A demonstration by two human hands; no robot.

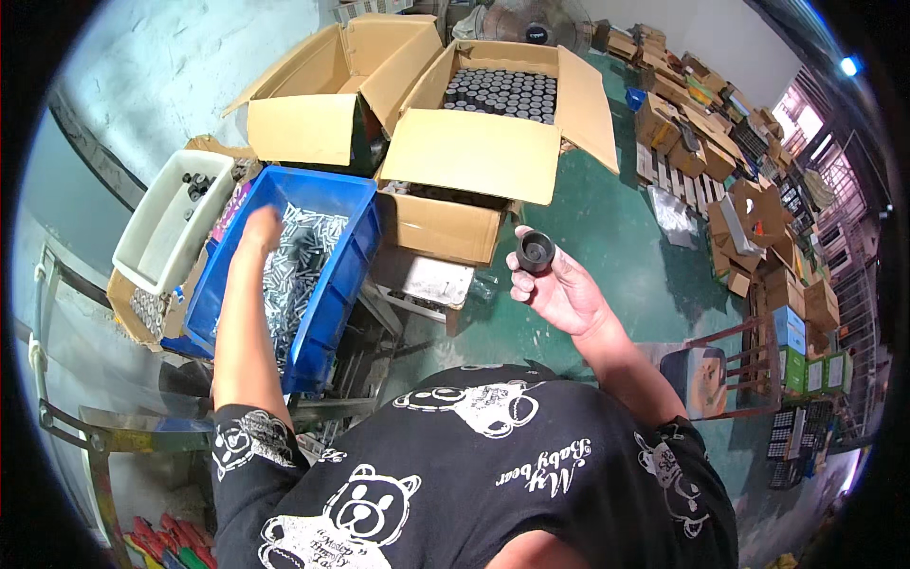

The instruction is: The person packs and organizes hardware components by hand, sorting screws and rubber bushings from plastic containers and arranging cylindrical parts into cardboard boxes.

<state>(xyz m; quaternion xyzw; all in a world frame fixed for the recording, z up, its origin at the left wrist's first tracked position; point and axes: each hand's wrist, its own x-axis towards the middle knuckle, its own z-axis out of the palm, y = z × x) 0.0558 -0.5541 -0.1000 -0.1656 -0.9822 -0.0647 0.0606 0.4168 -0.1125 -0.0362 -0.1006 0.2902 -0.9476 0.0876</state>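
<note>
Green floor [607,223] stretched past stacked cartons [784,284] at right as we held a round, hollow black part [536,252] in the fingers of our right hand [559,284], its open side facing us. Our left hand [263,229], blurred, was at the blue bin [349,270] of loose silver metal pins [308,242]; we could not tell whether it gripped anything. Left of the bin, a white tray [144,248] held several small dark pieces, while beyond it an open cardboard box [474,152] showed packed rows of dark cylinders [517,93].
</note>
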